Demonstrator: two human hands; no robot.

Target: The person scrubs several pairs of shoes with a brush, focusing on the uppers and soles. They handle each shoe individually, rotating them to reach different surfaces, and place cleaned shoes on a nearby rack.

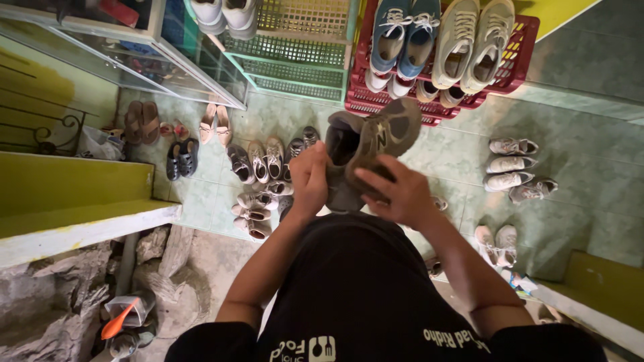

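While the head view is looking straight down, the following values are applying:

Held item: the pair of grey-brown sneakers (pixel 365 151) is being carried in front of the torso, above the green tiled floor (pixel 583 181).
Left hand: the left hand (pixel 310 179) is gripping the nearer shoe at its heel end, its fingers (pixel 315 155) clenching around the collar.
Right hand: the right hand (pixel 396 194) is pressing against the side of the farther shoe, fingers (pixel 371 179) spreading over the upper and grasping it.
Position relative to fingers: both shoes are lying directly between the two hands, touching them, with the toes pointing away and upward toward the red crate (pixel 523 60).
Progress, done: judging by the layout, the pair is already being held off the floor, and the blue sneakers (pixel 402 40) and beige sneakers (pixel 473 43) are sitting on the red crate.
Progress, left: the held pair is not yet resting anywhere; rows of shoes on the floor (pixel 258 164) and the white sneakers (pixel 511 164) are lying unsorted.
Surroundings: a green crate (pixel 295 60) is standing just beside the red one.
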